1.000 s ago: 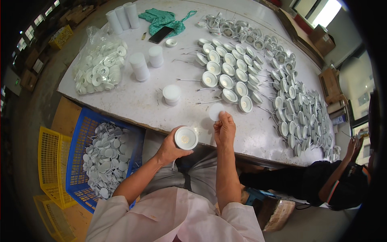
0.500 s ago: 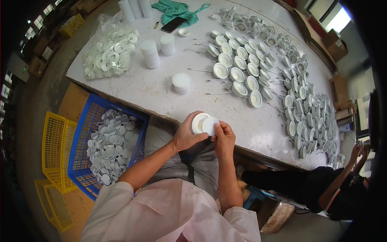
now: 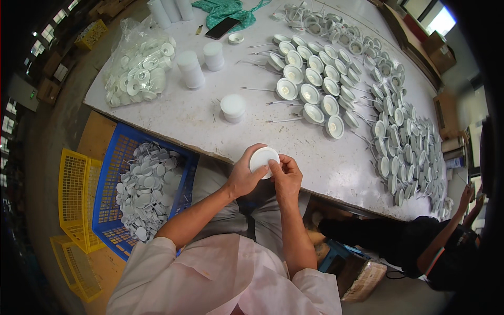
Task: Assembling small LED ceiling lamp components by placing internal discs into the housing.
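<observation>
While left hand (image 3: pixel 243 175) has fingers clamped on lamp (image 3: pixel 263 157) | right hand (image 3: pixel 286 177) touches its face, finger grip unclear | basket (image 3: pixel 109 207) left

Toward the far side of the table (image 3: pixel 210 126), a dark phone (image 3: pixel 222 28) is lying at the near edge of a crumpled green cloth (image 3: pixel 216 16), and a small strip (image 3: pixel 199 30) is resting just left of it. On your left, a yellow crate (image 3: pixel 72 189) is standing near a smaller yellow one (image 3: pixel 76 268). To your right, a co-worker (image 3: pixel 451 252) in dark clothes is holding an arm up, while a carton (image 3: pixel 365 281) is sitting low beside a partly hidden blue object (image 3: pixel 334 257). At upper right, a bright window (image 3: pixel 441 22) is glowing above a brown box (image 3: pixel 440 51).
</observation>
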The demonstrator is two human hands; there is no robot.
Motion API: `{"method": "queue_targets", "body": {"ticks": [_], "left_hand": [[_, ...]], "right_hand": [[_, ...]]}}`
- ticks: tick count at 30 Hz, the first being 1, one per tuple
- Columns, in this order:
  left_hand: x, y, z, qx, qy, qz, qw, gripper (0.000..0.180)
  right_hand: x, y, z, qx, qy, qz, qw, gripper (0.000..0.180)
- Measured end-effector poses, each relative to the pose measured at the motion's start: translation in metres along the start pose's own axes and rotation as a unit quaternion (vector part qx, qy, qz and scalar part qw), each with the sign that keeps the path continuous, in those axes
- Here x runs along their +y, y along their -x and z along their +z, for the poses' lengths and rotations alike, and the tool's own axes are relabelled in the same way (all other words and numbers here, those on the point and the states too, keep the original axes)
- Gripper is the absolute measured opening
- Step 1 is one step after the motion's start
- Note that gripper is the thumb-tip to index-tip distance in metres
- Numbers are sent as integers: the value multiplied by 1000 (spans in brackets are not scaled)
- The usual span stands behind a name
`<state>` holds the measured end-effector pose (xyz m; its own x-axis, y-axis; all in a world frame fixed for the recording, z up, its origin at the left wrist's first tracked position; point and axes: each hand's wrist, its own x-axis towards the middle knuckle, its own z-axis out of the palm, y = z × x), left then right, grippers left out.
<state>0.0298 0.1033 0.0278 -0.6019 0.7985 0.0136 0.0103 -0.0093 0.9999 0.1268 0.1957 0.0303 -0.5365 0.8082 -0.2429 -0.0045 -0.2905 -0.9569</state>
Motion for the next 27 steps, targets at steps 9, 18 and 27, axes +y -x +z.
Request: {"method": "queue_targets", "body": {"ticks": [9,18,27], "left_hand": [[-3,2,-8,5,-8,-7,1000,50],[-22,38,-62,110,149,-99,978,31],[-146,157,-288,425,139,-208,870,33]], "right_hand": [[8,-5,7,-39,-35,19,998,17],[14,-2,19,-110,-6,13,994,18],[12,-11,18,-111,6,3,994,18]]}}
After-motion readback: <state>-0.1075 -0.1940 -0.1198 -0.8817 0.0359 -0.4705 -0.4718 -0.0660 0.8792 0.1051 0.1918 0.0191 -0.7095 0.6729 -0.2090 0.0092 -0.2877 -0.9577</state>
